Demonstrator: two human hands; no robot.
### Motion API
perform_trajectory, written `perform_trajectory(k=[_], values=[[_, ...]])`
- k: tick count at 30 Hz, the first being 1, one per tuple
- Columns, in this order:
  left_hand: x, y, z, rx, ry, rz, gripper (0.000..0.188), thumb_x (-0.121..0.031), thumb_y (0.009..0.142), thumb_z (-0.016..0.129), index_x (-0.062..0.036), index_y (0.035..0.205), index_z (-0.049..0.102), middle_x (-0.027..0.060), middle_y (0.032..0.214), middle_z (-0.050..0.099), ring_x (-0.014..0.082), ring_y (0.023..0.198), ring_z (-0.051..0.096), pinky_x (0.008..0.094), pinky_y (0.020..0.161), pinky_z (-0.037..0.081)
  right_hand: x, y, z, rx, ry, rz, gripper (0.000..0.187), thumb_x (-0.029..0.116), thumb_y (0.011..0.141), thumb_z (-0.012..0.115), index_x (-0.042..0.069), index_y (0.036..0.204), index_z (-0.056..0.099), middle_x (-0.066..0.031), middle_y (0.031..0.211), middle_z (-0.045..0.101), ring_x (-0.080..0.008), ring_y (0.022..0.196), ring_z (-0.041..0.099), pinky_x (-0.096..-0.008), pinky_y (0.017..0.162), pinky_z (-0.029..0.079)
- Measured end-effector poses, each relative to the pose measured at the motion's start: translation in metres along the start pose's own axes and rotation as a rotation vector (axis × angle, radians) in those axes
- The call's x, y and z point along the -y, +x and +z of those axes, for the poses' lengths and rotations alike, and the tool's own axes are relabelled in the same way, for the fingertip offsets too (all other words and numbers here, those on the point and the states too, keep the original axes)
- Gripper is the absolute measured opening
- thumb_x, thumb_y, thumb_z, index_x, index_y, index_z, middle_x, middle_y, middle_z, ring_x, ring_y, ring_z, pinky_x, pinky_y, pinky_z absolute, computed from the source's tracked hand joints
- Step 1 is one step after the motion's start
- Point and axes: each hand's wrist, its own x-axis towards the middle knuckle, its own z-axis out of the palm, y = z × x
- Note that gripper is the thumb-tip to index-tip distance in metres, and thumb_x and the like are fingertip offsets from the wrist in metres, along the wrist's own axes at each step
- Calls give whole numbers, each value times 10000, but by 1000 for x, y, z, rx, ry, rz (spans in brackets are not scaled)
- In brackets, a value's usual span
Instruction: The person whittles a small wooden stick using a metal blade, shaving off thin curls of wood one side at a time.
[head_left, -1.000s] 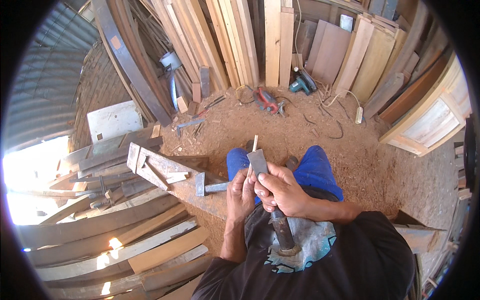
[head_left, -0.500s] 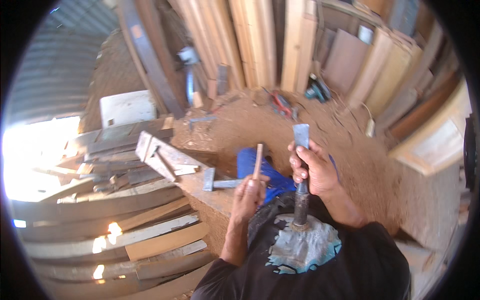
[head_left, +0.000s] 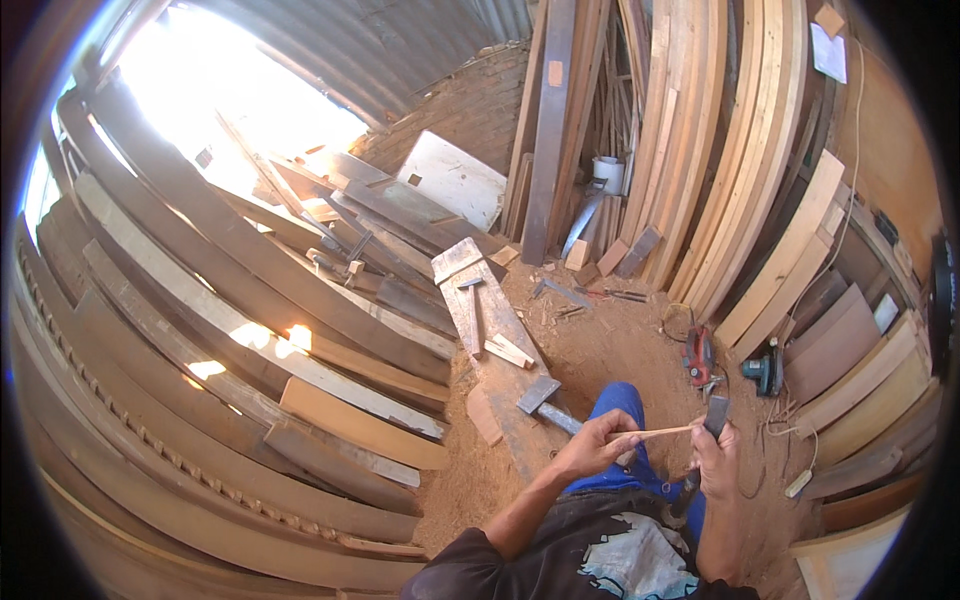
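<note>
My left hand point(head_left: 600, 447) is closed on one end of a thin wooden strip point(head_left: 658, 433), which lies nearly level. My right hand point(head_left: 714, 462) grips a chisel point(head_left: 716, 413) by its upper part, blade pointing up and handle running down below the fist. The strip's right end reaches the right hand's fingers beside the blade; whether they pinch it I cannot tell. Left of my blue-trousered knee, a hammer with a broad grey head point(head_left: 538, 394) rests on a worn board point(head_left: 512, 384). A smaller hammer point(head_left: 475, 325) and pale wood offcuts point(head_left: 510, 350) lie further up that board.
Stacked planks point(head_left: 330, 395) fill the left side. Tall timber boards point(head_left: 740, 150) lean at the back. A red power tool point(head_left: 699, 358) and a dark green one point(head_left: 764, 372) sit on the sawdust-covered floor point(head_left: 620, 345), with a cable and its white connector point(head_left: 799, 484) at the right.
The strip has gone from upright to nearly level, its free end now at the right hand. Both hands have come closer together. The view has turned left, showing more planks.
</note>
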Motion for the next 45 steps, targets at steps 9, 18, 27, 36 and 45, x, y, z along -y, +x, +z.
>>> perform_trajectory(k=[9,18,27,36,45], values=[[22,19,-9,106,211,6,162,21,818,663,-27,937,564,59,826,634,132,788,631,255,676,511,-24,9,-49,396,-603,62,407,387,900,576,21,726,604,-51,612,553,-137,548,525,-309,502,415],[25,59,66,214,478,154,294,-61,833,674,-14,1102,567,91,959,591,164,802,581,295,733,499,-77,-96,-155,-419,-344,448,214,261,869,616,55,810,619,-4,617,528,-98,537,483,-288,450,369],[31,57,61,256,434,-12,229,-88,850,644,-6,1059,601,57,838,604,122,732,553,270,668,478,-208,-158,-260,-997,-575,890,284,236,792,629,-45,829,654,-139,656,622,-267,597,626,-408,533,470],[43,50,75,318,497,-56,214,-108,850,651,-13,1038,614,49,834,634,103,691,549,258,643,468,-444,-222,-305,-429,-1075,743,288,222,771,643,-64,809,665,-186,756,670,-252,695,669,-404,588,498],[26,50,75,261,495,-39,215,-90,855,657,-11,1050,612,56,871,645,103,724,567,258,658,481,-340,-173,-267,-622,-680,995,455,259,736,696,-57,1061,646,-237,1046,658,-320,978,650,-416,774,519]])
